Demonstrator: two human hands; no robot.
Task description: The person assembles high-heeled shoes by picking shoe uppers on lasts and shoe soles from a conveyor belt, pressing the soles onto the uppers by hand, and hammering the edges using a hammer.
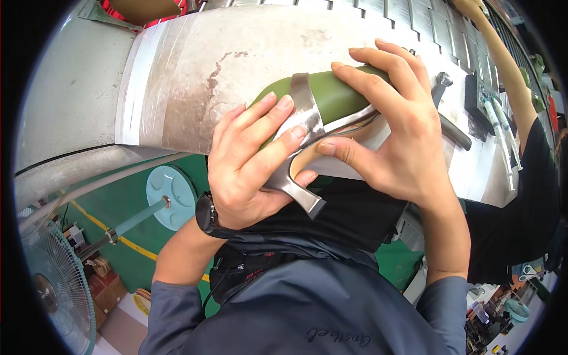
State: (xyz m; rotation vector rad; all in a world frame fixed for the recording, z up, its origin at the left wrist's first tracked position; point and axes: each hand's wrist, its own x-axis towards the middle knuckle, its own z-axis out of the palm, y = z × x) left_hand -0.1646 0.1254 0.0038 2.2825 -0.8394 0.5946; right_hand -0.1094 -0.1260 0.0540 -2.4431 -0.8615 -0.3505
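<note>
**Two hands on a shoe form at the near edge of the bench**

- Left hand: closed around the grey high heel and silver strap of the shoe, fingers laid flat over the strap; black wristwatch on the wrist.
- Right hand: gripping the olive-green shoe form, fingers curled over its top, thumb pressed against the underside.
- Shoe form: held tilted above the near edge of the bench, heel pointing down toward the person's body.
- Bench: pale, stained metal-faced surface with a worn brown patch.
- On the bench's right side: a metal tool, just beyond the right hand.
- Another person's arm stretches along the right edge.
- Below the bench: green floor with a yellow line, a round pale-blue disc, a fan at lower left.
</note>
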